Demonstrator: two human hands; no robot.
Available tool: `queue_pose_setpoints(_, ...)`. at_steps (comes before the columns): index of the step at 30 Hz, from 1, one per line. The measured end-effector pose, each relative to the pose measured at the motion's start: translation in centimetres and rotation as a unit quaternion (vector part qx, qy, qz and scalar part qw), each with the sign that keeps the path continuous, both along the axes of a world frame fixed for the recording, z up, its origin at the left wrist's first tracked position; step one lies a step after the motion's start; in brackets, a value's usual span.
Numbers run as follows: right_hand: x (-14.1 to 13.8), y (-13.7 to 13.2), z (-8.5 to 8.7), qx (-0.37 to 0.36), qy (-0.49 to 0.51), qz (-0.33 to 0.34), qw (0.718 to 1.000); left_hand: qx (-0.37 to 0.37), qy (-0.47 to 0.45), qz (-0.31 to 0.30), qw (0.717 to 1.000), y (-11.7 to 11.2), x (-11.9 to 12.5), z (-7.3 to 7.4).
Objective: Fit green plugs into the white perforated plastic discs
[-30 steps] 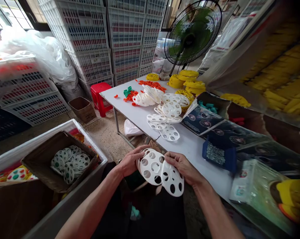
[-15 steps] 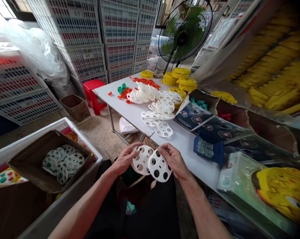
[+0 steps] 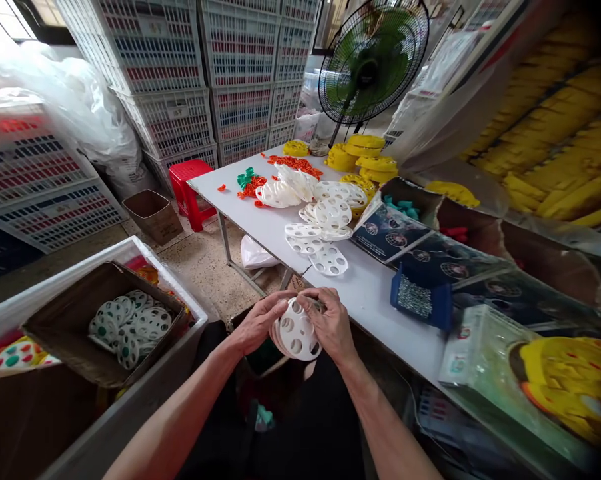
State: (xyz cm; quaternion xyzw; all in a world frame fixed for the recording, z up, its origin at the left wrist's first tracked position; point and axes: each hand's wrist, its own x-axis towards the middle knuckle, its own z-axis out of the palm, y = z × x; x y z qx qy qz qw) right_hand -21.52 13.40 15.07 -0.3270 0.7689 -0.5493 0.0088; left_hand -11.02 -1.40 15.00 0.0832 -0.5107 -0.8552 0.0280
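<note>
Over my lap, both hands hold white plastic discs (image 3: 296, 331) with round holes, stacked one behind another. My left hand (image 3: 260, 322) is closed on the left edge of the stack, thumb in front. Opposite it, my right hand (image 3: 332, 320) pinches the upper right edge, with its thumb on the front disc. How many discs are in the stack is hidden. More white perforated discs (image 3: 330, 259) lie in overlapping piles on the white table (image 3: 365, 303) beyond my hands. To the left, a cardboard box (image 3: 55, 333) holds similar discs showing green in some holes.
Orange pieces (image 3: 293, 164) and yellow round parts (image 3: 375, 163) lie farther back on the table. A blue tray (image 3: 414, 300) of small metal screws and open cardboard bins (image 3: 405, 230) stand at the right. A red stool (image 3: 191, 190), fan (image 3: 368, 70) and stacked crates (image 3: 240, 73) are behind.
My right hand has moved left, bringing its disc over the discs in my left hand. The discs now overlap as one stack, and my hands are closer together.
</note>
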Motion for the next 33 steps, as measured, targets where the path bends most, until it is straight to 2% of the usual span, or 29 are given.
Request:
queue_pose_setpoints(3,0.5,-0.6,-0.5,-0.019,0.02,-0.032,0.999,-0.026,0.013,-0.004,1.0,0.2,0.1,0.2)
queue_pose_setpoints(6,0.7,-0.8,-0.8,-0.053,-0.046,-0.041,0.997,-0.035,0.023,-0.016,0.999,0.0,0.2,0.3)
queue_pose_setpoints(8,0.7,-0.3,-0.6,-0.07,-0.151,-0.01,0.986,-0.034,0.027,-0.016,0.999,-0.4,0.3,0.3)
queue_pose_setpoints(11,0.7,0.9,-0.3,-0.068,-0.329,0.093,0.937,-0.059,0.027,-0.001,0.998,-1.1,0.4,0.5)
queue_pose_setpoints(13,1.0,1.4,-0.4,-0.074,-0.388,0.142,0.907,-0.082,0.025,0.009,0.996,-1.3,0.4,0.5)
queue_pose_setpoints(14,1.3,1.5,-0.6,-0.088,-0.401,0.146,0.9,-0.089,0.025,0.017,0.996,-1.2,0.3,0.4)
queue_pose_setpoints(16,2.1,1.0,-1.2,-0.135,-0.404,0.107,0.899,-0.084,0.022,0.061,0.994,-0.6,0.3,0.0)
queue_pose_setpoints(19,3.3,-0.4,-2.4,-0.192,-0.385,0.031,0.902,-0.042,-0.007,0.168,0.985,0.9,0.4,-1.2)
queue_pose_setpoints(22,4.1,-1.6,-3.3,-0.199,-0.358,0.003,0.912,-0.015,-0.043,0.24,0.97,2.0,0.6,-2.2)
queue_pose_setpoints(26,4.4,-2.2,-3.5,-0.198,-0.336,-0.022,0.921,-0.006,-0.043,0.263,0.964,2.4,0.7,-2.1)
queue_pose_setpoints(31,4.9,-2.8,-3.6,-0.218,-0.37,-0.04,0.902,0.086,-0.041,0.274,0.957,2.2,0.3,-0.6)
queue_pose_setpoints(33,4.9,-2.9,-3.8,-0.211,-0.392,-0.043,0.895,0.089,-0.034,0.273,0.957,2.1,0.1,-0.3)
